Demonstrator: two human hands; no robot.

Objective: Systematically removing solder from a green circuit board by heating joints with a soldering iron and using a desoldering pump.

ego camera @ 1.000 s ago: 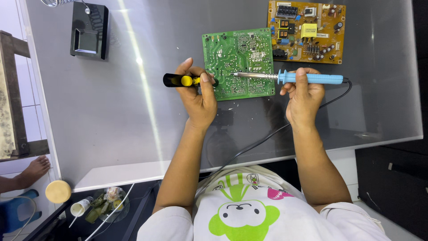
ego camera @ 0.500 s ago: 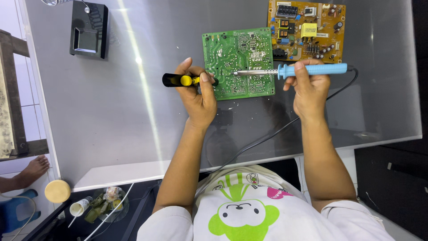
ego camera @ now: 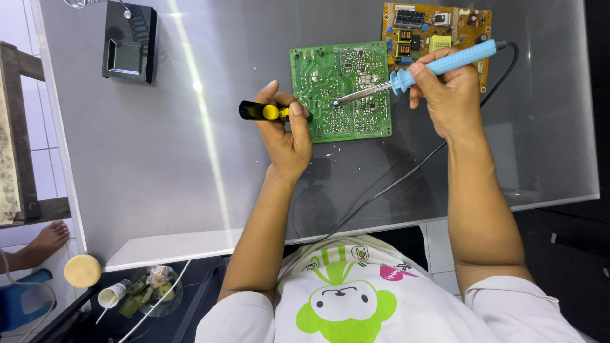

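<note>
Hands grip tight: left hand (ego camera: 287, 136) holds black-yellow tool (ego camera: 270, 112), right hand (ego camera: 448, 95) blue soldering iron (ego camera: 422, 70).

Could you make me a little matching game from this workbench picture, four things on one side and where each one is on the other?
Things:
1. soldering iron
2. black-and-yellow tool
3. green board
4. orange board

Places:
A. on the table between the two hands
B. in the left hand
C. at the table's far edge, beyond the right hand
D. in the right hand, tip on the green board

Pairs: 1-D, 2-B, 3-A, 4-C
</note>
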